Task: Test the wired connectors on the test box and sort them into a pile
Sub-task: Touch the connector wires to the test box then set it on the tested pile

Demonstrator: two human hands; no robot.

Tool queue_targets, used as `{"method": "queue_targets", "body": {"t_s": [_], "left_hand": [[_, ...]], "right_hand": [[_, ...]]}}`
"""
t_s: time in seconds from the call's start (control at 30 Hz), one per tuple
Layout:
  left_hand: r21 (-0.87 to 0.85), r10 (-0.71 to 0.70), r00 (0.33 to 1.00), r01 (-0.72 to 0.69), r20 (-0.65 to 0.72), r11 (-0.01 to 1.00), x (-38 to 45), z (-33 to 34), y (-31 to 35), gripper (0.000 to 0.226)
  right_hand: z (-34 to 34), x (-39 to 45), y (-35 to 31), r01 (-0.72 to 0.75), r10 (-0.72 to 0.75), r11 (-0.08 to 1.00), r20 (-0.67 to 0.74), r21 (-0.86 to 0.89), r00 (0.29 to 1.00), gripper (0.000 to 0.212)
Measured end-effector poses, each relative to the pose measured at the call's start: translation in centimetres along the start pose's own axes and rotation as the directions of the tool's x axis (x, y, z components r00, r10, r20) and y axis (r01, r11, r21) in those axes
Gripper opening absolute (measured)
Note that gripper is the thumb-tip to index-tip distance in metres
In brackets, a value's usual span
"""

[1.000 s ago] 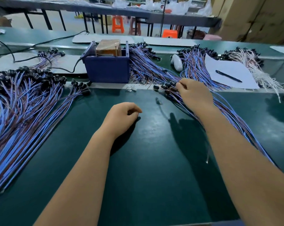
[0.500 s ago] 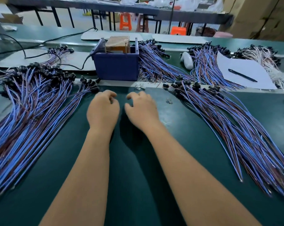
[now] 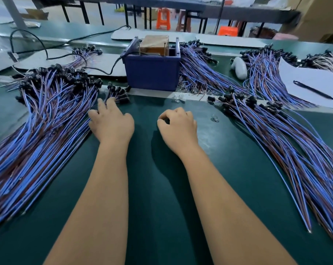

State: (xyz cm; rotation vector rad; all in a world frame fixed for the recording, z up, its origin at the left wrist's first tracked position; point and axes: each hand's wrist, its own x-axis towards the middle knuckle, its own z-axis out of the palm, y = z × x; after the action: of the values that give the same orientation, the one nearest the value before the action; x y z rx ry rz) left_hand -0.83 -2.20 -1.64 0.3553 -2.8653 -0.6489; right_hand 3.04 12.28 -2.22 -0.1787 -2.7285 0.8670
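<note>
left hand (image 3: 112,123) shifted onto left wire pile (image 3: 37,134) edge, grip loose, right hand (image 3: 178,127) curled empty

Bright, even overhead light; soft forearm shadows on mat; wide-angle edge bending; background slightly blurred.

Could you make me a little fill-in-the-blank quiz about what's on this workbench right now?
1. The dark blue plastic box holds a ____ cardboard-coloured block.
2. The black pen lies on a sheet of white ____.
3. The left hand touches the bundle of blue and brown wires on the ____ side of the green table.
4. The right hand has its fingers ____.

Missing words: brown; paper; left; curled
</note>
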Motion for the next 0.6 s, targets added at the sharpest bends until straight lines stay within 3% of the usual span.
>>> {"method": "queue_targets", "body": {"t_s": [0.27, 0.47, 0.53, 0.6], "left_hand": [[-0.065, 0.036, 0.994, -0.043, -0.105, 0.997, 0.7, -0.3, -1.0, 0.032], [-0.286, 0.058, 0.956, -0.143, -0.287, 0.947, 0.5, 0.2, -1.1, 0.021], [-0.394, 0.070, 0.935, -0.214, -0.349, 0.894, 0.4, 0.0, -0.8, 0.019], [-0.650, 0.031, 0.949, -0.239, -0.314, 0.721, 0.3, -0.3, -0.2, 0.016]], "right_hand": [[0.0, -0.2, 0.0, 0.025, -0.024, 0.999, 0.016, -0.032, 1.000, 0.019], [0.0, -0.1, 0.0, 0.027, -0.026, 0.999, 0.027, -0.032, 0.999, 0.020], [0.0, -0.1, 0.0, 0.028, -0.027, 0.999, 0.026, -0.020, 0.999, 0.020], [0.0, -0.2, -0.1, 0.033, -0.032, 0.997, -0.003, 0.064, 0.999, 0.020]]}}
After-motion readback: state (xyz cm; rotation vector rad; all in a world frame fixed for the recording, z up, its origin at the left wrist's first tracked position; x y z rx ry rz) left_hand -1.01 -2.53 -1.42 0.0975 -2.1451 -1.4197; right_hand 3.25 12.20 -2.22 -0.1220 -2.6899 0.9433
